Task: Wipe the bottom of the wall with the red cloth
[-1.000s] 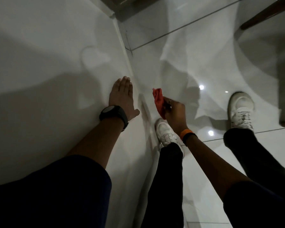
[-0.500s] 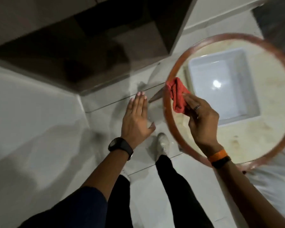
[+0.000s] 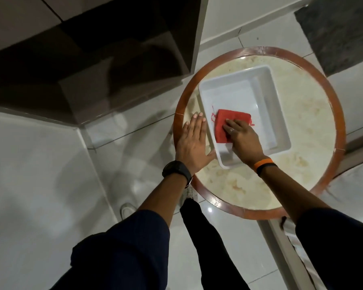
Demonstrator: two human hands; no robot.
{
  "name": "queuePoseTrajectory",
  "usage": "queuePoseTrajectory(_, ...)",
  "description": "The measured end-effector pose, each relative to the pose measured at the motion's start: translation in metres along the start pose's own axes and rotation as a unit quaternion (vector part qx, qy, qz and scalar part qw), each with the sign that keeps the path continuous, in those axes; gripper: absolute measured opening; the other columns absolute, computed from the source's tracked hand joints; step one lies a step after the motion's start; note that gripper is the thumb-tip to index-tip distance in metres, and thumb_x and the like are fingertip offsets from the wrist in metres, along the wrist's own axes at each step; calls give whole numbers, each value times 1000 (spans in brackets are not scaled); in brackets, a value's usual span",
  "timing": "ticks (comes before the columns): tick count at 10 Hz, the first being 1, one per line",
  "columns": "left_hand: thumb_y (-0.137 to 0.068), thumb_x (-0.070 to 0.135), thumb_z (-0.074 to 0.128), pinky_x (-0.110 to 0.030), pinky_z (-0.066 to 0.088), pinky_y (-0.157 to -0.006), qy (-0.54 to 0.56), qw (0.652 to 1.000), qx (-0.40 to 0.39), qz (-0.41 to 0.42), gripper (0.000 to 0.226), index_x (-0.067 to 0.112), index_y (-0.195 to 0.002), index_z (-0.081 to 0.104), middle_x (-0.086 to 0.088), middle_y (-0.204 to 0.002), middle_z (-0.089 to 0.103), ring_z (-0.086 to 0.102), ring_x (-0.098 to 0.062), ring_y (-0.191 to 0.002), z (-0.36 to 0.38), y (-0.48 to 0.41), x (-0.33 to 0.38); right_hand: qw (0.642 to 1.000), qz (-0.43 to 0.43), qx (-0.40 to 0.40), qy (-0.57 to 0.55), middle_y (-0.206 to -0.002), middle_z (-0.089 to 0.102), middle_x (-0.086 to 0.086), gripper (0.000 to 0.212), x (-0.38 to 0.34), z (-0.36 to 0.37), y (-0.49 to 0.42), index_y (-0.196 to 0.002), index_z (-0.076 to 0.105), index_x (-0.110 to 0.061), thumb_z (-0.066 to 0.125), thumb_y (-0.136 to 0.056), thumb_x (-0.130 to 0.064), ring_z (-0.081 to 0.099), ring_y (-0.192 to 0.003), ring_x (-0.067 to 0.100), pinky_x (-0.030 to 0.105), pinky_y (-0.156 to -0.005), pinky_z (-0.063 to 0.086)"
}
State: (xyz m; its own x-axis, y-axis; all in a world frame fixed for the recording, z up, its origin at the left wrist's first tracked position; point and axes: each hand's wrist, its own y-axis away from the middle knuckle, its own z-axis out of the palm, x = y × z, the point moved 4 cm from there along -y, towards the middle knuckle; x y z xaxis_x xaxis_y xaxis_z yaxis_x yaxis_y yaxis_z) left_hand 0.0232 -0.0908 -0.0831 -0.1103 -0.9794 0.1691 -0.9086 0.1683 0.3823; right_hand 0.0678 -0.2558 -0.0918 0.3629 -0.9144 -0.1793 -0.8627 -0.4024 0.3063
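Note:
The red cloth [image 3: 223, 125] lies folded flat inside a white plastic tray [image 3: 281, 114] on a round table [image 3: 306, 147] with a wooden rim. My right hand [image 3: 242, 138] rests on top of the cloth with its fingers stretched over it, an orange band at the wrist. My left hand [image 3: 192, 143], with a black watch on its wrist, lies flat and open on the tabletop against the tray's left side. The glossy white wall [image 3: 40, 174] is at the left, and its bottom edge [image 3: 99, 170] runs down along the tiled floor, away from both hands.
A dark cabinet [image 3: 92, 59] stands at the upper left beyond the wall corner. A dark mat [image 3: 340, 28] lies at the top right. My legs and a white shoe [image 3: 188, 193] are beside the table. A slatted frame [image 3: 296, 243] sits at the lower right.
The view swung from the wall base up to the round table. My right hand carried the red cloth into the white tray and laid it flat. My left hand left the wall for the tabletop.

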Motion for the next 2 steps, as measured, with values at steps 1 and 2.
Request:
queuePoseTrajectory(1, -93, 69, 43, -47, 5, -128, -8, 1000, -5, 1, 102, 3, -162, 6, -16, -169, -1, -2, -29, -158, 5, 8, -6, 999, -6, -47, 5, -159, 42, 17, 65, -1, 10, 6, -151, 44, -5, 69, -91, -9, 40, -146, 41, 55, -122, 35)
queuePoseTrajectory(2, -93, 70, 41, -48, 7, -127, -36, 999, 11, -4, 102, 5, -162, 5, -16, -169, -3, -2, -29, -158, -3, 14, -8, 999, -4, -34, 14, -161, 39, 18, 62, -2, -1, 6, -152, 41, -6, 65, -96, -16, 34, -151, 40, 55, -126, 28)
